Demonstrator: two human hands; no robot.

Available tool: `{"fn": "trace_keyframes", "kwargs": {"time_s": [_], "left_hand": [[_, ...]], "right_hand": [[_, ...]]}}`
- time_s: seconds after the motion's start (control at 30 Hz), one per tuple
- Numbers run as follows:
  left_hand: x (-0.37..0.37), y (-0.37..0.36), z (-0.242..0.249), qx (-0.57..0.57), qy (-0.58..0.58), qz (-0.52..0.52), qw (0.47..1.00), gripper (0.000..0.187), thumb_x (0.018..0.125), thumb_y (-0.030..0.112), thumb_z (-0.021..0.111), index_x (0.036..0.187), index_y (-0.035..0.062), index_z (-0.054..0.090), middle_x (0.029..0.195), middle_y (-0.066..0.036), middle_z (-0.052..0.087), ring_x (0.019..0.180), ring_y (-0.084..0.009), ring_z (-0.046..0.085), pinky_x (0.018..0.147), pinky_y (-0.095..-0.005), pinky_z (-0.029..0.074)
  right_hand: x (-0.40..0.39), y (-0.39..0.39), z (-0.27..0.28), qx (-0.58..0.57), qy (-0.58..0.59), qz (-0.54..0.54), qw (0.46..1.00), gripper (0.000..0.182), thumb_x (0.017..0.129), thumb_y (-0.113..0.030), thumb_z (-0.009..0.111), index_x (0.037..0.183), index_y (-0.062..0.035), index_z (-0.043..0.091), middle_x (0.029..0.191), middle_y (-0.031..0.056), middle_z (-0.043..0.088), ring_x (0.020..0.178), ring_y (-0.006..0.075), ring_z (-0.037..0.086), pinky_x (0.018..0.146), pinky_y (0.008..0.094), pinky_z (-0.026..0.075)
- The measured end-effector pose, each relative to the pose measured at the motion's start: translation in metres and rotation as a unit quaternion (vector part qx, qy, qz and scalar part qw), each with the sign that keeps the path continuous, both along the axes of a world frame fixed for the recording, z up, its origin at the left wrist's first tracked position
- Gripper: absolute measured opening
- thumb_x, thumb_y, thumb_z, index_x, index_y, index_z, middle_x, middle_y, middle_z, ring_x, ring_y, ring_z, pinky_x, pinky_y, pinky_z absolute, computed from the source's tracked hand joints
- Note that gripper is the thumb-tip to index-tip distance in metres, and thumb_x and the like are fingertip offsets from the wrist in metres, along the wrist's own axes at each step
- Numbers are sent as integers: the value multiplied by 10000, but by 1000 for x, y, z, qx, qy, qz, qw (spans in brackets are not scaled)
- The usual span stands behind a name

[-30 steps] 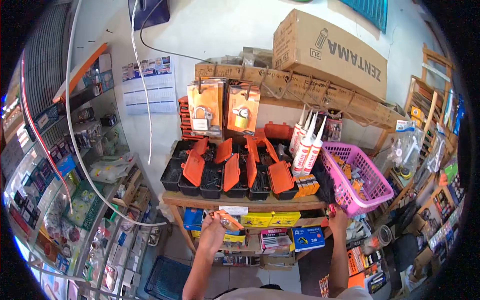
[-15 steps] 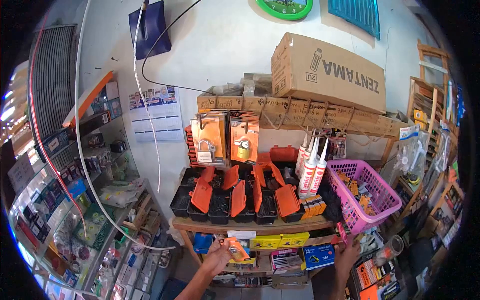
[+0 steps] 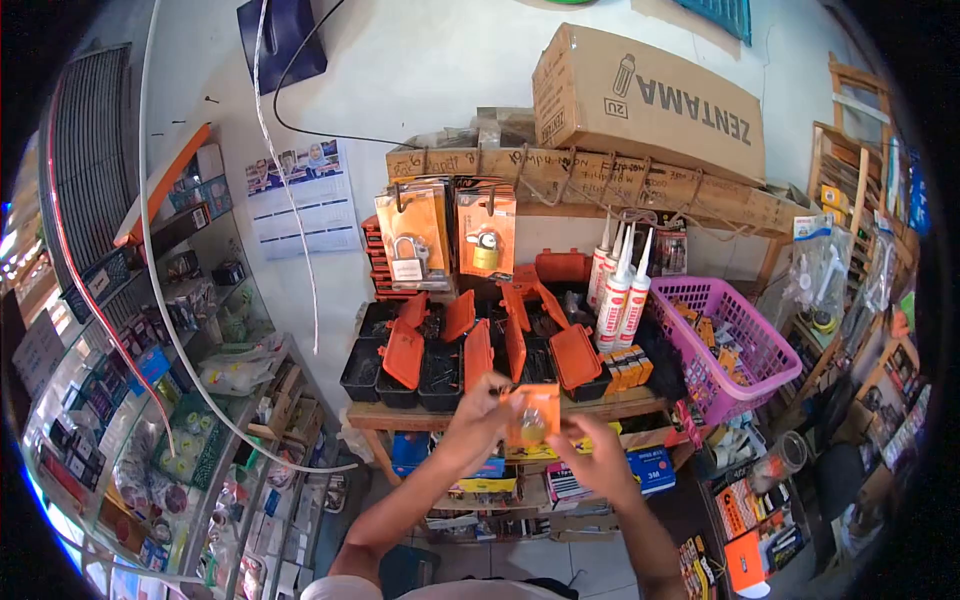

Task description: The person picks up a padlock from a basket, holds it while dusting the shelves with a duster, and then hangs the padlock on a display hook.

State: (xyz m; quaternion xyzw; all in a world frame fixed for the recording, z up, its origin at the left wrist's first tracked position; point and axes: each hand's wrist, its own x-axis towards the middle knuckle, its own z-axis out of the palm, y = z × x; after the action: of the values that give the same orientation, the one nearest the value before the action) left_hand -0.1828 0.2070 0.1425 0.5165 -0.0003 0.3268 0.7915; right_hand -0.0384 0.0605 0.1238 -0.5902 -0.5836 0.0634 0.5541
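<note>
My left hand (image 3: pixel 482 420) is closed on the upper left edge of a carded padlock (image 3: pixel 530 425), an orange card with a small brass-coloured lock under clear plastic. The pack is tilted and held up in front of the wooden shelf's front edge. My right hand (image 3: pixel 600 462) is at the pack's lower right side, fingers and thumb apart, the tips right at its edge. Behind the hands stand black bins with orange lids (image 3: pixel 478 352). More carded padlocks (image 3: pixel 485 238) hang on hooks above the bins.
White sealant tubes (image 3: pixel 622 305) stand right of the bins, beside small orange boxes (image 3: pixel 628 368). A pink basket (image 3: pixel 735 395) of small packs sits at the shelf's right end. A large cardboard box (image 3: pixel 650 95) rests on the beam above. Glass shelves (image 3: pixel 215 450) line the left; loose cables hang there.
My left hand has raised the carded padlock up and to the right. My right hand has moved left from below the pink basket to the pack. The view has tilted down.
</note>
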Motion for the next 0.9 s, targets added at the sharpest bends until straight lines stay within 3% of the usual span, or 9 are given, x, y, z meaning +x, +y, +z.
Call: {"fn": "trace_keyframes", "kwargs": {"time_s": [0.1,0.17,0.33,0.43,0.6,0.67,0.7,0.83,0.9], "left_hand": [[-8,-4,64,135,13,123,983,174,979,99,552,1093,39,435,921,-75,651,775,-89,622,704,-259,509],[-7,6,89,153,-88,123,977,209,976,86,548,1145,15,449,1044,-104,642,941,-117,620,826,-271,508],[-8,28,122,250,-113,165,947,411,971,21,506,1353,-49,374,1275,-136,547,1171,-156,529,971,-291,437],[-6,35,123,277,-124,230,925,481,967,38,519,1406,-49,343,1266,-131,567,1116,-159,569,872,-296,506],[-6,44,131,301,-126,238,915,516,971,23,500,1442,-51,302,1290,-127,553,1124,-156,564,851,-281,519],[-7,44,131,298,-106,206,926,537,975,8,477,1459,-67,257,1361,-132,494,1200,-153,504,983,-284,433],[-6,43,131,300,-106,208,925,537,975,8,477,1459,-67,257,1361,-132,494,1200,-153,504,983,-284,433],[3,44,123,317,-91,244,912,567,971,24,502,1469,-55,244,1341,-127,509,1109,-119,544,872,-253,502],[4,37,121,276,-96,258,921,508,973,53,519,1434,-26,321,1269,-112,550,1009,-121,601,752,-256,550]], "right_hand": [[-5,29,46,38,18,51,998,300,913,-284,659,943,15,655,685,10,575,616,66,519,546,251,422],[-16,39,89,55,93,92,990,278,932,-277,641,949,1,647,697,-22,568,599,29,493,519,216,391],[-21,78,153,131,120,132,975,224,977,-218,582,955,1,621,701,-44,559,597,6,480,523,184,359],[-18,100,160,137,129,127,974,245,968,-246,598,921,-8,630,677,-48,551,560,9,463,495,187,355],[-28,111,165,157,180,135,962,261,958,-255,614,901,-4,653,677,-44,565,530,16,462,466,193,361],[-30,112,161,166,181,124,961,262,955,-254,619,895,-2,661,677,-42,569,519,20,462,459,194,362],[-29,113,158,183,203,115,955,264,952,-253,625,889,-1,667,680,-38,577,516,22,462,455,197,359],[-25,116,150,190,229,118,947,266,945,-246,636,882,9,672,690,-24,597,510,28,459,451,202,359],[-22,120,147,190,239,134,943,270,943,-241,639,885,20,669,713,-10,624,538,26,505,462,195,379]]}}
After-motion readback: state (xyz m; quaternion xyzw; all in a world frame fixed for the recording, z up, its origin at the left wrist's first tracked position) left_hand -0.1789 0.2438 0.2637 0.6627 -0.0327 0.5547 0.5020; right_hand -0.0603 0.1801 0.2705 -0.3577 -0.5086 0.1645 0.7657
